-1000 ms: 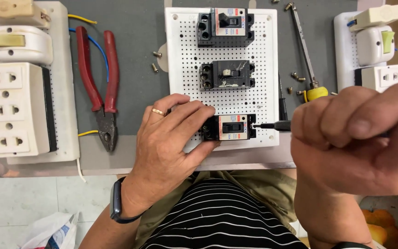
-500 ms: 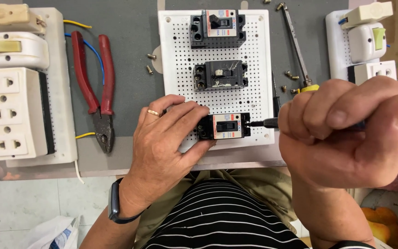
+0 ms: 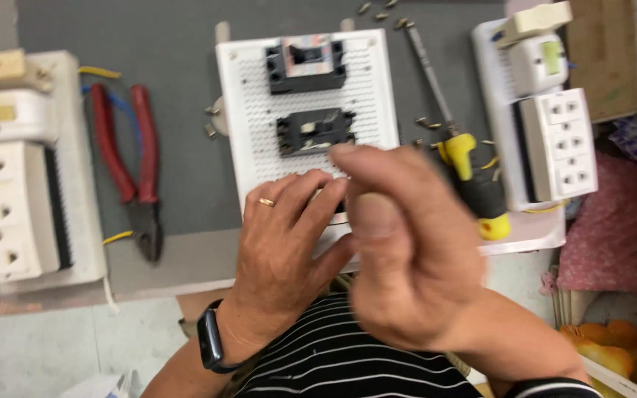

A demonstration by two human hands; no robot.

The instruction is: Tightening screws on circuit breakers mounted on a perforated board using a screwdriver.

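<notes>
While blurred, left hand (image 3: 282, 250) presses board (image 3: 245, 118).

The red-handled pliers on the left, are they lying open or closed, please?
Open: the red-handled pliers lie flat on the grey mat with their handles spread apart.

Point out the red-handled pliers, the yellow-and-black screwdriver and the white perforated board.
red-handled pliers (image 3: 130, 158): head view, on a red handle.
yellow-and-black screwdriver (image 3: 473, 173): head view, on its handle.
white perforated board (image 3: 385, 110): head view, on its bare right side.
</notes>
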